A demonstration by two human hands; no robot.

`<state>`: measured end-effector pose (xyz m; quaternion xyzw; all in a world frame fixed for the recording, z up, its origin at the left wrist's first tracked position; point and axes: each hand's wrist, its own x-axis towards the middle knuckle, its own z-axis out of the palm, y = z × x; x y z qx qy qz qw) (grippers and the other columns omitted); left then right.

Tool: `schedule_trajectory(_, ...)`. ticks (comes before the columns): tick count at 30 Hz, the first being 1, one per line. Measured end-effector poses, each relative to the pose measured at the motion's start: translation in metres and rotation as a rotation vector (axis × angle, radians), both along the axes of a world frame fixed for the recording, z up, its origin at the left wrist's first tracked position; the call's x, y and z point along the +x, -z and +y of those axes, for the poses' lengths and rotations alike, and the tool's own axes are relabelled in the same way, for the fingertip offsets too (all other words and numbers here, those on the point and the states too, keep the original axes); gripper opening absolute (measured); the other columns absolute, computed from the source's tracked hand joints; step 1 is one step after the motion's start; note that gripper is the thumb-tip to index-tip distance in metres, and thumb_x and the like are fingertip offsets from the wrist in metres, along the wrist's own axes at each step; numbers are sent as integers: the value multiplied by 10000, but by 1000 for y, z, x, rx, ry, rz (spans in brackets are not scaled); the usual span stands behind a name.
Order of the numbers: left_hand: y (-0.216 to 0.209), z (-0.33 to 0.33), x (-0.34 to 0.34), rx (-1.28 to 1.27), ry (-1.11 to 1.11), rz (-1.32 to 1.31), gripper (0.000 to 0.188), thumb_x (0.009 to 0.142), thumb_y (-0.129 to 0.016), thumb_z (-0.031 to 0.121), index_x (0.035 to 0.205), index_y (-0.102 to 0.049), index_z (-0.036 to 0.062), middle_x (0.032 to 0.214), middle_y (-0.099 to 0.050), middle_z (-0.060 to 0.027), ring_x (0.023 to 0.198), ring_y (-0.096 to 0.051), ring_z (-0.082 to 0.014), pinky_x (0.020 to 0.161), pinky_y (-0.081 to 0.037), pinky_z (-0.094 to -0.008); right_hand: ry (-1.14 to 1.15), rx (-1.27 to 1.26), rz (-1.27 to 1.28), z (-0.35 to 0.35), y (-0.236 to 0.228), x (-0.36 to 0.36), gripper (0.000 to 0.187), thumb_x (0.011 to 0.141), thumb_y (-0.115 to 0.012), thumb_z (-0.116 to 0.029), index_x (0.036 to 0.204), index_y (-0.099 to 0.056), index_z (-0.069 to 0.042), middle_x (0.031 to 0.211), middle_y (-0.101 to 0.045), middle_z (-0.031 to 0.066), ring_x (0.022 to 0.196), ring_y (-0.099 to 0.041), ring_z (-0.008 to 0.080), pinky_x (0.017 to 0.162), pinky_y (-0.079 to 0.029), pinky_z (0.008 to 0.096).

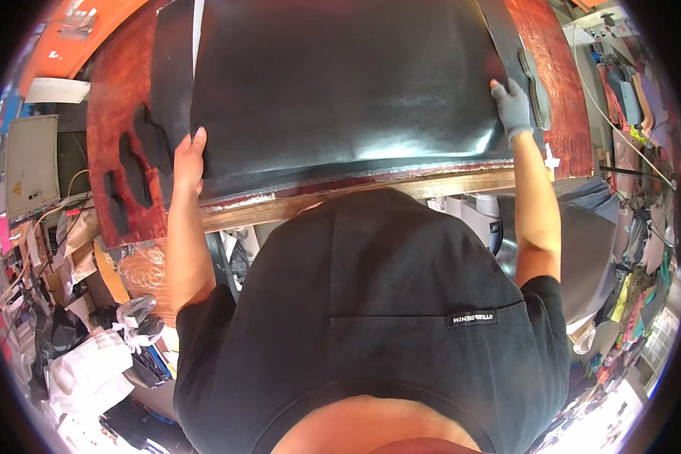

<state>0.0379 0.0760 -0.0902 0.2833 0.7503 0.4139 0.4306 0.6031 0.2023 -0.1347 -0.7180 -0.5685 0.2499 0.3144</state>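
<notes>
A wide, glossy black sheet (340,91), which looks like leather or synthetic leather, lies over a red-brown worn board. My bare left hand (190,162) grips its left edge near the front corner, thumb on top and the other fingers mostly hidden. On the opposite edge, a little farther back, my right hand (512,107) holds the sheet in a grey glove with an exposed fingertip. The sheet's front part bulges slightly and catches the light. Another dark strip (172,76) lies beneath or beside its left edge.
The red-brown board (567,98) carries several dark, curved flat shapes (135,170) on the left and another (536,87) on the right. An orange machine part (68,38) stands far left. White plastic bags (91,371) sit lower left; coloured material (635,98) is stacked at right.
</notes>
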Motion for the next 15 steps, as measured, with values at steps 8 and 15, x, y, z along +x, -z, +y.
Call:
schedule_trajectory(8, -39, 157, 44, 45, 46, 505, 431, 891, -577, 301, 1088, -563, -82, 1079, -618, -188, 1012, -570, -262, 882, -409, -337, 15, 40, -362, 185, -61, 24, 419, 830, -554, -401, 1088, -582, -73, 1063, -602, 221, 1033, -559, 372, 863, -433, 442)
schedule_trajectory(15, 3, 164, 14, 220, 112, 731, 302, 873, -572, 229, 1073, -565, 2, 1013, -627, -208, 969, -603, -339, 851, -438, -392, 20, -6, -87, 178, -44, 34, 363, 781, -633, -366, 924, -607, -33, 919, -642, 202, 943, -616, 318, 813, -451, 385)
